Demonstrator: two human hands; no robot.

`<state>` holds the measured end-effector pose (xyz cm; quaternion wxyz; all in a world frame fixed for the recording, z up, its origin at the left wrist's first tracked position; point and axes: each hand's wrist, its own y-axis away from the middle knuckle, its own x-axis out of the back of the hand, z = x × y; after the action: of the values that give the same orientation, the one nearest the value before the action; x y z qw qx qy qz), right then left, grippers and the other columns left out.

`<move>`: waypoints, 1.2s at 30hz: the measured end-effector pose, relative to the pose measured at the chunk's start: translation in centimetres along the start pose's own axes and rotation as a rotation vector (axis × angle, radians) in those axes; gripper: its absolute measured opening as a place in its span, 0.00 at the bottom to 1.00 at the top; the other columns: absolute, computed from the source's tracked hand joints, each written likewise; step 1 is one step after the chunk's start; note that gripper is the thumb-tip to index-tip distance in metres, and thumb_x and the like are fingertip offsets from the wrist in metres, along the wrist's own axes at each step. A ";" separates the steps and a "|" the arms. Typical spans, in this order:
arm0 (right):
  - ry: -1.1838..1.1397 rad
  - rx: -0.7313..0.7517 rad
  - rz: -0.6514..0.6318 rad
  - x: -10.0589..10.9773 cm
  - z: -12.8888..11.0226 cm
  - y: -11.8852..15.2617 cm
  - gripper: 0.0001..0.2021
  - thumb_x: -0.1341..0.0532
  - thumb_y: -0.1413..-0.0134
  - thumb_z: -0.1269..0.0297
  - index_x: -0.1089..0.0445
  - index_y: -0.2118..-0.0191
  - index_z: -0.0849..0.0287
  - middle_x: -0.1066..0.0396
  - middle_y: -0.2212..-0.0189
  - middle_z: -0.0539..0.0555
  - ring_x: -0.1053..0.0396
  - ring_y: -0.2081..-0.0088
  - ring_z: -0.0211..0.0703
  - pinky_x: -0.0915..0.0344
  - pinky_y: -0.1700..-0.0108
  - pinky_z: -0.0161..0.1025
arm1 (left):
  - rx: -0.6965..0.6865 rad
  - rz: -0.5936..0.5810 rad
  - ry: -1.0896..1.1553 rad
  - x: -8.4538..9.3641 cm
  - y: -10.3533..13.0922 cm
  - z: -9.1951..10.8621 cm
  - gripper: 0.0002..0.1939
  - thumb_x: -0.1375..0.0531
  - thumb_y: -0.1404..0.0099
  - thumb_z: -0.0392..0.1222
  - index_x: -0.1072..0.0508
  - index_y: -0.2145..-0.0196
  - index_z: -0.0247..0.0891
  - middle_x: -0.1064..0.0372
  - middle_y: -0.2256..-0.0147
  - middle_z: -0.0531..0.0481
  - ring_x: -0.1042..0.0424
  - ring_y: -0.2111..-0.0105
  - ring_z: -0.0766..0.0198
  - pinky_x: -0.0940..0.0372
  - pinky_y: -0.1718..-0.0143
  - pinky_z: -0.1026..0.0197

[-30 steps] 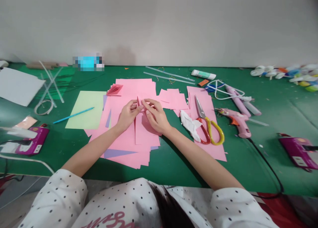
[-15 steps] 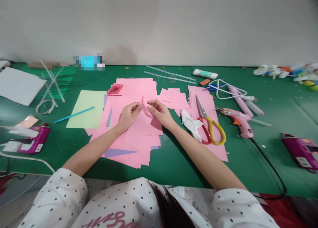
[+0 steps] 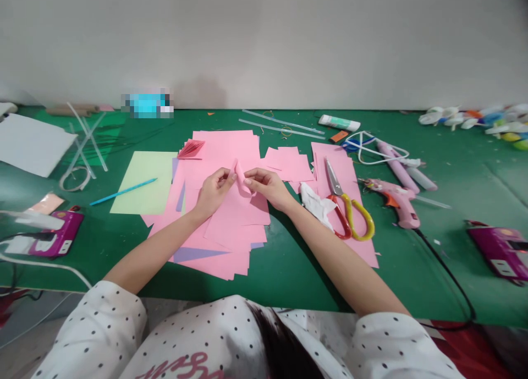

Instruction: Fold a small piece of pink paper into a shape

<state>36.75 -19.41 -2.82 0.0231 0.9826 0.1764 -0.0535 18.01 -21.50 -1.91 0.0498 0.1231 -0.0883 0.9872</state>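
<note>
Between my two hands is a small folded piece of pink paper (image 3: 238, 172), held up above a pile of pink sheets (image 3: 225, 145). My left hand (image 3: 216, 191) pinches its left side between thumb and fingers. On its right side, my right hand (image 3: 267, 186) grips the edge, thumb and forefinger pressed together. A pleated pink paper piece (image 3: 192, 149) lies at the pile's upper left corner. Small pink paper cut-outs (image 3: 289, 161) lie just right of the pile.
Scissors (image 3: 340, 195) and a crumpled white tissue (image 3: 317, 206) rest on pink strips at right. Farther right is a pink glue gun (image 3: 398, 200) with its black cord. A blue pencil (image 3: 124, 191) lies across light green paper (image 3: 142, 203). Purple power sockets (image 3: 61, 236) stand at left.
My right fingers have slid slightly down along the folded paper's right edge, and the paper has tilted a little. My left hand stays nearly in place.
</note>
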 end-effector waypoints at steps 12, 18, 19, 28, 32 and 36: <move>0.068 -0.004 0.034 0.0 -0.1 0.1 0.21 0.29 0.57 0.45 0.23 0.68 0.61 0.33 0.78 0.48 0.40 0.76 0.34 0.37 0.70 0.37 | 0.038 -0.018 0.072 0.0 -0.1 -0.2 0.18 0.38 0.36 0.56 0.29 0.62 0.36 0.27 0.63 0.48 0.28 0.64 0.64 0.34 0.61 0.62; 0.030 -0.019 0.064 0.0 0.3 -0.2 0.22 0.27 0.62 0.45 0.23 0.67 0.60 0.29 0.76 0.49 0.38 0.76 0.34 0.38 0.72 0.36 | 0.078 -0.069 0.091 0.1 -0.1 -0.5 0.19 0.33 0.41 0.55 0.30 0.62 0.37 0.28 0.66 0.50 0.30 0.70 0.66 0.36 0.69 0.65; 0.025 -0.022 0.067 0.0 0.4 -0.2 0.23 0.27 0.62 0.45 0.24 0.67 0.59 0.28 0.75 0.49 0.37 0.75 0.34 0.38 0.72 0.35 | 0.080 -0.068 0.081 0.0 -0.1 -0.5 0.19 0.33 0.41 0.55 0.30 0.63 0.37 0.29 0.67 0.51 0.31 0.71 0.67 0.37 0.70 0.65; 0.024 0.015 0.076 -0.2 0.2 0.0 0.24 0.29 0.60 0.41 0.28 0.68 0.58 0.32 0.77 0.47 0.38 0.75 0.34 0.38 0.71 0.36 | 0.050 -0.163 0.081 0.2 -0.3 0.2 0.14 0.34 0.41 0.48 0.30 0.66 0.36 0.32 0.69 0.53 0.35 0.72 0.70 0.39 0.69 0.65; 0.057 0.035 0.071 -0.1 0.1 0.0 0.23 0.30 0.57 0.40 0.30 0.71 0.58 0.34 0.78 0.47 0.40 0.76 0.34 0.39 0.71 0.36 | 0.049 -0.219 0.010 0.3 -0.2 0.8 0.13 0.35 0.40 0.49 0.29 0.65 0.36 0.31 0.67 0.52 0.38 0.73 0.70 0.41 0.70 0.65; 0.048 0.039 0.082 -0.1 0.1 -0.1 0.23 0.30 0.57 0.41 0.31 0.73 0.58 0.35 0.79 0.47 0.40 0.76 0.34 0.40 0.71 0.35 | 0.062 -0.233 -0.036 0.5 -0.2 1.1 0.14 0.36 0.40 0.51 0.31 0.69 0.37 0.36 0.73 0.55 0.44 0.76 0.71 0.46 0.73 0.64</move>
<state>36.60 -19.36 -2.91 0.0019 0.9903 0.1354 -0.0322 17.84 -21.47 -0.70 0.1587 0.1519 -0.0438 0.9746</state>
